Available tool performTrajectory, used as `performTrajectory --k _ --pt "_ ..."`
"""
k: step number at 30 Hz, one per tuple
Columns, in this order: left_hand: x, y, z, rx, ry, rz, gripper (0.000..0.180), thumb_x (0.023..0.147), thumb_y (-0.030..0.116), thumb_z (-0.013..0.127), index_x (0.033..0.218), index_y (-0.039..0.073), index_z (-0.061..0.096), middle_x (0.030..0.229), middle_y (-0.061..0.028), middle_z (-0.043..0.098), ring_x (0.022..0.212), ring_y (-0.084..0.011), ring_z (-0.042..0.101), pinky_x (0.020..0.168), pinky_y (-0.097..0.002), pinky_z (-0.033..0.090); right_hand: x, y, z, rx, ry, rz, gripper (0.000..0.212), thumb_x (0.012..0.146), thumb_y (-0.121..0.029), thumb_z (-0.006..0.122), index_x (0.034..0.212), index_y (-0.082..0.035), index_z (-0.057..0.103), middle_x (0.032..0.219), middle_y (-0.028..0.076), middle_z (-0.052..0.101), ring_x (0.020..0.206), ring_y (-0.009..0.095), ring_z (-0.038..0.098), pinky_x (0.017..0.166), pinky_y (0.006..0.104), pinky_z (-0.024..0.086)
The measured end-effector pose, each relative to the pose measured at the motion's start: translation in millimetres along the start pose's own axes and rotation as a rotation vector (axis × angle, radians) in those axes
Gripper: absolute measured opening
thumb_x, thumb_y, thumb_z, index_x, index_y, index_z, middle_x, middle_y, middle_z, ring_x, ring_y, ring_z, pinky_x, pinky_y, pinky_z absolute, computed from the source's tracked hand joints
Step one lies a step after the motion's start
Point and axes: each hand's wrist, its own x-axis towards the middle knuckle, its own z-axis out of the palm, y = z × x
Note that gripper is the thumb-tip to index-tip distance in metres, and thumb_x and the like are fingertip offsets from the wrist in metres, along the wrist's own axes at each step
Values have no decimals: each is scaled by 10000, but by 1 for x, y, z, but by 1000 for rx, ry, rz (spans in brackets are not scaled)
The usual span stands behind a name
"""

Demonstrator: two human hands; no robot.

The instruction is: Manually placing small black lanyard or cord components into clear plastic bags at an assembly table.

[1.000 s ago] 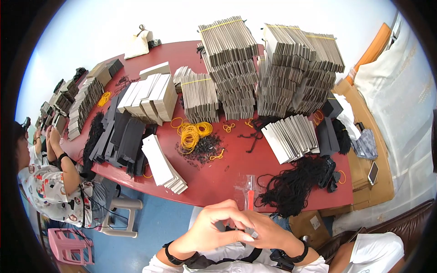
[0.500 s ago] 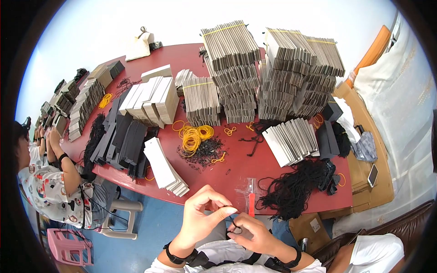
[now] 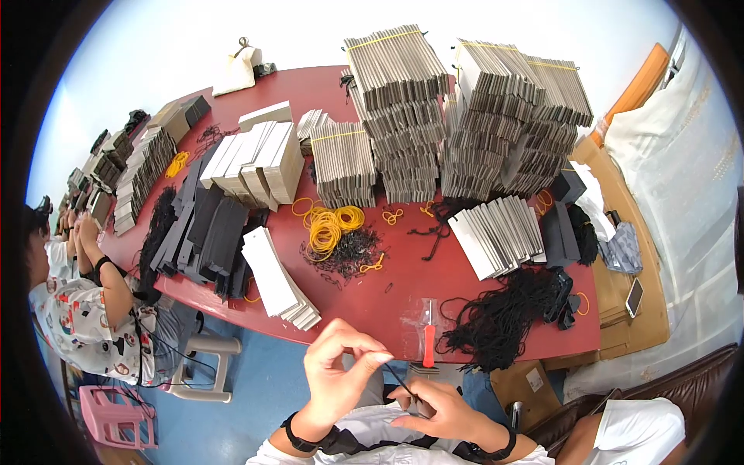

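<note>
In front of my lap, just off the table's near edge, a short black cord (image 3: 400, 379) runs taut between my hands. My left hand (image 3: 338, 370) pinches its upper end between thumb and forefinger. Lower and to the right, my right hand (image 3: 439, 404) is closed on the cord's other end, its fingertips pressed together. Beyond the hands a slim tool with a red handle (image 3: 428, 346) and a metal tip lies at the table edge on clear plastic. A heap of black cords (image 3: 496, 318) is right of it.
On the red table (image 3: 372, 298) are yellow rubber bands (image 3: 333, 229), small black pieces (image 3: 349, 260), white card strips (image 3: 275, 279), a fanned white stack (image 3: 496, 236) and tall banded grey bundles (image 3: 403, 116). A person (image 3: 93, 310) works at left; a pink stool (image 3: 118, 415) stands below.
The loop of cord by my right fingers is now pulled into a straight line. My right hand has moved slightly down and right, its fingers closer together; my left has shifted slightly left.
</note>
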Motion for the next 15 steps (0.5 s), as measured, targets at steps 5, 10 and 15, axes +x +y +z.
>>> performTrajectory --k 5,10,15 --pt "5 -4 1 52 111 37 137 733 -5 775 791 24 655 785 -31 592 664 -85 513 587 -221 424 -14 -4 -8 -126 69 164 612 786 -222 771 1278 -23 467 1033 102 660 849 232 657 720 320 509" --pt "4 -12 11 -21 149 -9 120 791 -22 725 844 -3 620 838 -50 571 720 -97 564 631 -224 488 -24 -13 -51 -200 87 281 654 833 -274 703 1351 -73 359 775 190 609 680 347 627 646 376 498" --pt "13 -26 22 -363 38 -283 97 880 -20 618 956 6 564 938 -64 604 821 -143 635 798 -273 526 7 -10 -97 -288 188 272 322 935 -169 505 1221 -36 437 795 200 612 728 359 635 656 411 484"
